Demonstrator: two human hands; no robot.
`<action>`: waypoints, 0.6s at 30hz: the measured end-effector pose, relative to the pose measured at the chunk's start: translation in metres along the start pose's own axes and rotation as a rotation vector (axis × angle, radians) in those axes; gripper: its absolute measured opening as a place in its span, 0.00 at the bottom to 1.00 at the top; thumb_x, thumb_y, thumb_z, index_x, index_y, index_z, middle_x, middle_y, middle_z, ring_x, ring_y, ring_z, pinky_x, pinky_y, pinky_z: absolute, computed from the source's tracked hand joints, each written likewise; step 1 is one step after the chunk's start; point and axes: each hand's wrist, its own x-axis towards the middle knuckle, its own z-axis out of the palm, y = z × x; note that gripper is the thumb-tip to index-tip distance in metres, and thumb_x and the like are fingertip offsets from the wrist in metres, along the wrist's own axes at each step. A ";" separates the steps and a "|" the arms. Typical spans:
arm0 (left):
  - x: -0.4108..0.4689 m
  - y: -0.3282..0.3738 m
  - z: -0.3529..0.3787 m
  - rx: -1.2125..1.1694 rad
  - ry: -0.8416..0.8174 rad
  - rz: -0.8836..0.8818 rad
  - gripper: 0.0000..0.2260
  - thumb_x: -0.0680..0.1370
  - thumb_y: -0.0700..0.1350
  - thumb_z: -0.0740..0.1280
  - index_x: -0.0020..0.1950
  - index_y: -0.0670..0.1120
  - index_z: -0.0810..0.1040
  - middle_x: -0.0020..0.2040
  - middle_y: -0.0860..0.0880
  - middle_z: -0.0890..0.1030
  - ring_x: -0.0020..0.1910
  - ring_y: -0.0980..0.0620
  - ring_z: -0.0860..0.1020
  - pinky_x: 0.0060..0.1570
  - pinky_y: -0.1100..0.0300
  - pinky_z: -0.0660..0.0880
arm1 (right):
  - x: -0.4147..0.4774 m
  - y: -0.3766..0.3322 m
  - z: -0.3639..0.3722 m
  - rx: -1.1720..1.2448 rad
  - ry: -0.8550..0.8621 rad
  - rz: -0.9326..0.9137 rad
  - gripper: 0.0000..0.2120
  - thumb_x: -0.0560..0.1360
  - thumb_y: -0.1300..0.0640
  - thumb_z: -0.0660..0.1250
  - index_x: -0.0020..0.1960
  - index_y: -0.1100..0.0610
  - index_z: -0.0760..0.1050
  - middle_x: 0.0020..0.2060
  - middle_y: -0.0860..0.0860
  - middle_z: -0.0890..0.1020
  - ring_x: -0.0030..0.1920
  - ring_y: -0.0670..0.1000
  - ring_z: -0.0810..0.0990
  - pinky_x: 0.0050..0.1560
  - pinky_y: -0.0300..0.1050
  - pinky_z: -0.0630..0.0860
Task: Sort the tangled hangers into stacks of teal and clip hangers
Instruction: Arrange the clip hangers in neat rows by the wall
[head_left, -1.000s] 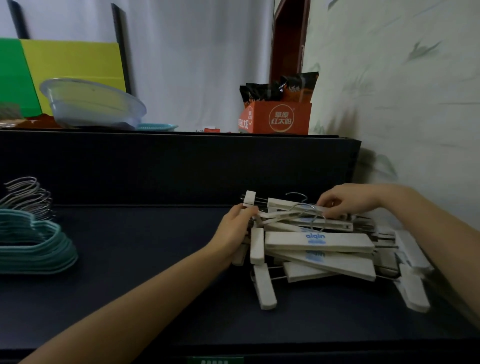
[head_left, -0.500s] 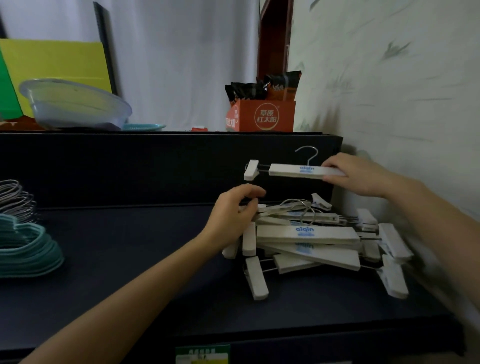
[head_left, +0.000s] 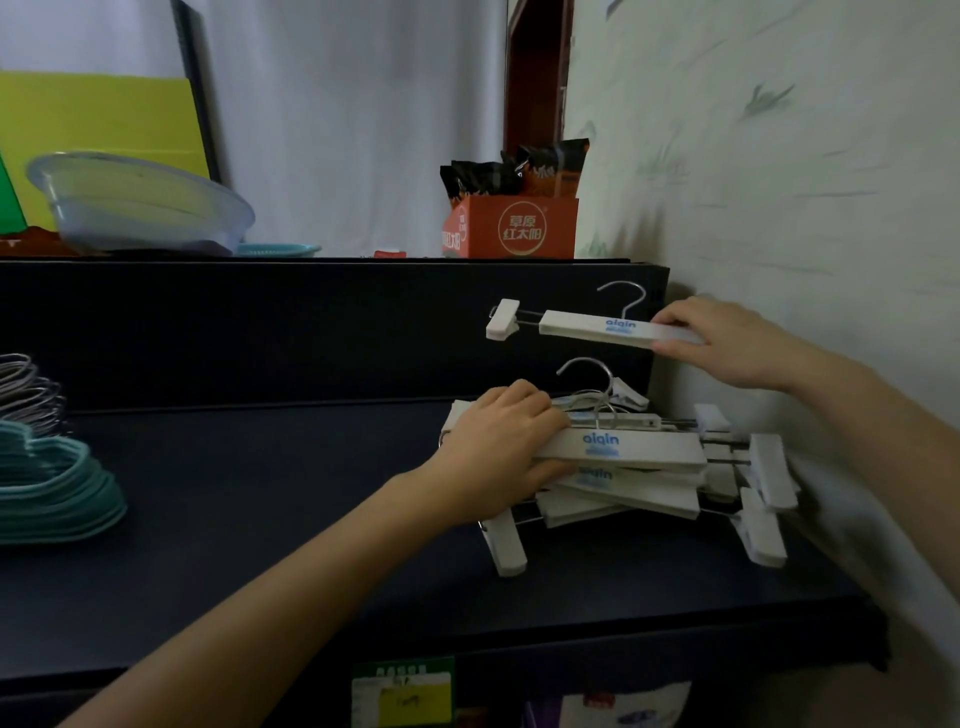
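Note:
A pile of white clip hangers (head_left: 644, 467) lies at the right end of the dark shelf (head_left: 270, 519), against the wall. My left hand (head_left: 498, 447) grips the left end of the top hanger in that pile. My right hand (head_left: 727, 343) holds one white clip hanger (head_left: 587, 327) level in the air above the pile, its metal hook pointing up. A neat stack of teal hangers (head_left: 52, 493) with metal hooks sits at the far left of the shelf.
Behind the shelf rises a dark ledge carrying a clear plastic bowl (head_left: 135, 208), an orange snack box (head_left: 509, 228) and a yellow board (head_left: 98, 124). A patterned wall (head_left: 779, 182) borders the right side. The shelf's front edge runs below my arms.
My right hand lifted one clip hanger out of the pile and holds it raised. My left hand moved from the pile's left edge onto the top hanger.

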 end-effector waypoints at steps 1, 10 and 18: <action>0.000 0.001 -0.002 0.016 0.008 0.003 0.19 0.77 0.57 0.58 0.63 0.49 0.70 0.58 0.50 0.74 0.57 0.52 0.67 0.56 0.60 0.61 | -0.001 0.000 -0.001 0.006 0.002 0.008 0.15 0.77 0.52 0.62 0.61 0.57 0.72 0.50 0.52 0.73 0.47 0.50 0.70 0.46 0.45 0.65; -0.007 0.005 -0.029 0.122 0.113 0.031 0.17 0.78 0.57 0.57 0.62 0.50 0.70 0.54 0.52 0.74 0.48 0.54 0.70 0.45 0.61 0.65 | -0.006 -0.008 -0.009 0.051 0.026 0.048 0.16 0.77 0.54 0.63 0.62 0.60 0.72 0.56 0.58 0.77 0.54 0.57 0.74 0.52 0.50 0.69; -0.070 -0.056 -0.078 0.127 0.058 -0.208 0.16 0.76 0.55 0.61 0.61 0.51 0.71 0.51 0.53 0.74 0.46 0.57 0.68 0.41 0.61 0.66 | 0.005 -0.031 -0.012 0.121 0.037 0.015 0.16 0.77 0.54 0.61 0.63 0.59 0.72 0.56 0.57 0.77 0.53 0.55 0.73 0.49 0.47 0.67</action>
